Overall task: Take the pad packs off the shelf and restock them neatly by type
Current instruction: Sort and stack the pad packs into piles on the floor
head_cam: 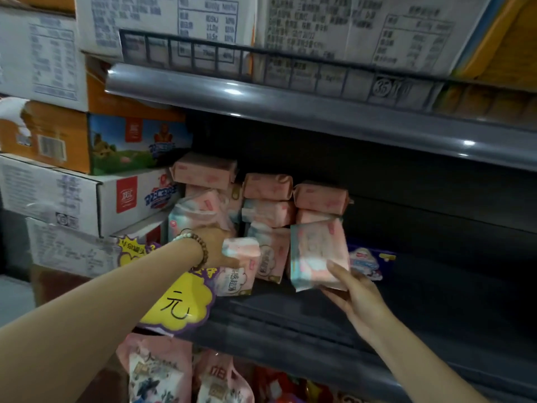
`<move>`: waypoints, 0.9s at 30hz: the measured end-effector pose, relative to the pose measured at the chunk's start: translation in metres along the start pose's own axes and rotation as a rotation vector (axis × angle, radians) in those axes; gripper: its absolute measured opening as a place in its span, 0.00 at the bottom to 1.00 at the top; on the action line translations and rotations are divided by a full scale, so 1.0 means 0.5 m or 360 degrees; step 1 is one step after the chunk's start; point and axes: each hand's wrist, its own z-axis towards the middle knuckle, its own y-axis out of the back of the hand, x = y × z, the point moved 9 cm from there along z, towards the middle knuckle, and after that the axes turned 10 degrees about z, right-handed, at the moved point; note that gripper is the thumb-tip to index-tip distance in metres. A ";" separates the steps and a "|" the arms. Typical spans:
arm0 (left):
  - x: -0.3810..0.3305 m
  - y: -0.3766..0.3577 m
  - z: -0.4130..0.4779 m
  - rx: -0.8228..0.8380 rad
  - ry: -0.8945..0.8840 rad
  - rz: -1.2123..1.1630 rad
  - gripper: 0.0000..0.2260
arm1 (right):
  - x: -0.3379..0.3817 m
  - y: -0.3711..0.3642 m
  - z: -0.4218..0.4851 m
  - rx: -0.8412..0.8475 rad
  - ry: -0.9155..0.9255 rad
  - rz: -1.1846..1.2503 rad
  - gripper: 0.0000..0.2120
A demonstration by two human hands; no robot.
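Several pink pad packs (267, 199) are stacked at the left end of a dark grey shelf (305, 321). My left hand (216, 250), with a bead bracelet on the wrist, grips a pink and white pad pack (242, 257) standing at the front of the stack. My right hand (353, 289) holds a pink and teal pad pack (318, 251) from below and behind, just right of the stack. A purple pad pack (369, 261) lies on the shelf behind it.
Cardboard boxes (87, 196) are piled left of the shelf. A yellow price sign (180, 303) hangs on the shelf's front edge under my left forearm. A wire-railed upper shelf (261, 91) with boxes overhangs. Snack bags (162, 373) hang below. The shelf's right part is bare.
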 end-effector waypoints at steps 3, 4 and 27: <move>-0.005 0.036 -0.021 -0.0217 0.0056 -0.0359 0.21 | 0.031 0.006 -0.028 0.0048 0.0088 -0.0077 0.23; -0.001 0.063 -0.037 -0.0379 0.0121 -0.0605 0.18 | 0.043 0.004 -0.037 0.0066 0.0129 -0.0103 0.21; -0.168 -0.161 -0.274 0.0577 0.0320 -0.2453 0.45 | -0.062 -0.060 -0.207 0.0265 0.0239 -0.0625 0.38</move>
